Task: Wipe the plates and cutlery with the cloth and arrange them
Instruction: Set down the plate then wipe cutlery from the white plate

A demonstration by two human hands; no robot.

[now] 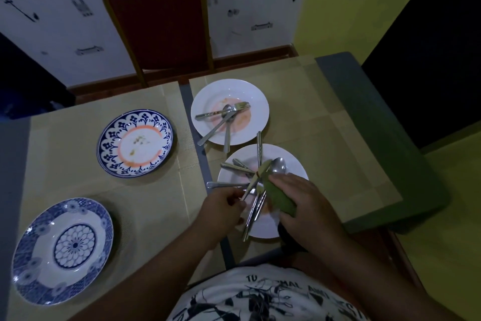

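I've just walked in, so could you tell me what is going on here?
A person is working over the near white plate: the left hand pinches a utensil while the right hand rubs it with a green cloth. Other cutlery lies on that plate and on the smeared far white plate. A blue orange-ringed plate and a blue floral plate sit left.

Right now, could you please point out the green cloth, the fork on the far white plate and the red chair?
green cloth point(279, 198): head view, on its folded middle.
fork point(240, 106): head view, on its tines.
red chair point(156, 21): head view, on the padded backrest.
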